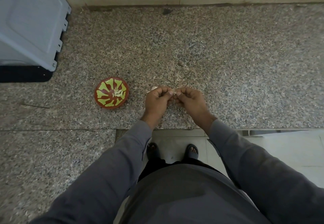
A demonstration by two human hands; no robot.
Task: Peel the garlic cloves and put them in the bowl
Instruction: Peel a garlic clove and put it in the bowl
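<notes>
Both hands are meeting over the granite counter (210, 57) — left hand (157, 101) and right hand (190, 99) are pinching one garlic clove (174, 93) between curled fingertips. Peeled cloves (118, 93) are lying in the red-and-green bowl (105, 99) — just left.

Bare counter (228, 57) open behind and right of both hands, bowl (111, 95) just left of left hand (156, 101), grey appliance (29, 22) blocking far-left corner

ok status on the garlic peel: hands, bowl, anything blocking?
Left hand and right hand together, fingers pinching one small clove. Bowl left of hands, peeled cloves inside. Counter between hands and bowl unobstructed.
</notes>
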